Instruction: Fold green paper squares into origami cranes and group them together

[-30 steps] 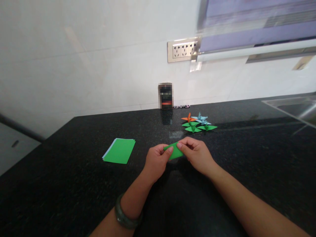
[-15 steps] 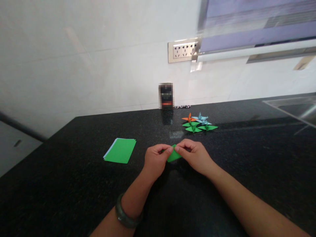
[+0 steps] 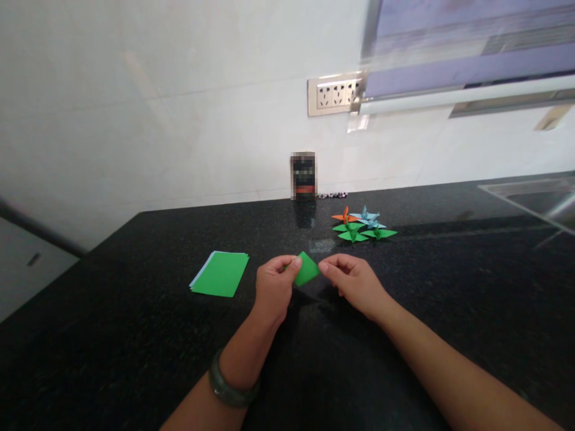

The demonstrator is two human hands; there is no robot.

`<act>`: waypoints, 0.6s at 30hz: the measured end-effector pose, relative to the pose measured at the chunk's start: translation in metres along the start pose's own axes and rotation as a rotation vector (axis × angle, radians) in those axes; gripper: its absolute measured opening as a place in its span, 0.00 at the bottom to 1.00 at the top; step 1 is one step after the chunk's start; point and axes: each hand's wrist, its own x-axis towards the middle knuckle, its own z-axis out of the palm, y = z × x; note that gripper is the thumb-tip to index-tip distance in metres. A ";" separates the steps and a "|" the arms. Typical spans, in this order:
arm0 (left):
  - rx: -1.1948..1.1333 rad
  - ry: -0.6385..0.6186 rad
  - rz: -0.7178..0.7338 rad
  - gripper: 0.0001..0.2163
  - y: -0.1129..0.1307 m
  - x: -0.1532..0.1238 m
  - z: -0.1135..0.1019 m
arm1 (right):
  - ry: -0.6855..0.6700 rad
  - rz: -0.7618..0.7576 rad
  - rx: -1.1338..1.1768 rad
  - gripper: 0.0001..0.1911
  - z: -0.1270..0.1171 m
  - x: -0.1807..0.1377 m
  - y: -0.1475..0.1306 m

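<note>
Green paper stack, cranes (image 3: 354,236) on black countertop (image 3: 135,341)

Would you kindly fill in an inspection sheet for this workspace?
Surface: glossy black speckled countertop.
Job's things: folded green paper; paper stack, topmost green; origami cranes: three green, two light blue, one orange.
Clutter: pixelated dark object by the white wall, speckled strip beside it.
Hands: left hand grips the folded green paper; right hand at its right corner, contact unclear.
Cables: nothing seen.
Surroundings: white wall, socket panel, sink at right.
</note>
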 end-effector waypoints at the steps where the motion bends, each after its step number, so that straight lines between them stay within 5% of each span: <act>1: -0.003 -0.034 -0.013 0.08 0.000 -0.002 0.001 | -0.012 -0.004 0.012 0.12 0.001 0.000 -0.001; 10: 0.025 -0.063 0.002 0.07 -0.001 -0.006 0.005 | 0.012 -0.114 -0.187 0.10 0.000 0.001 0.006; 18: 0.312 -0.233 0.124 0.08 0.007 -0.007 -0.001 | -0.058 -0.418 -0.538 0.10 -0.010 0.002 -0.001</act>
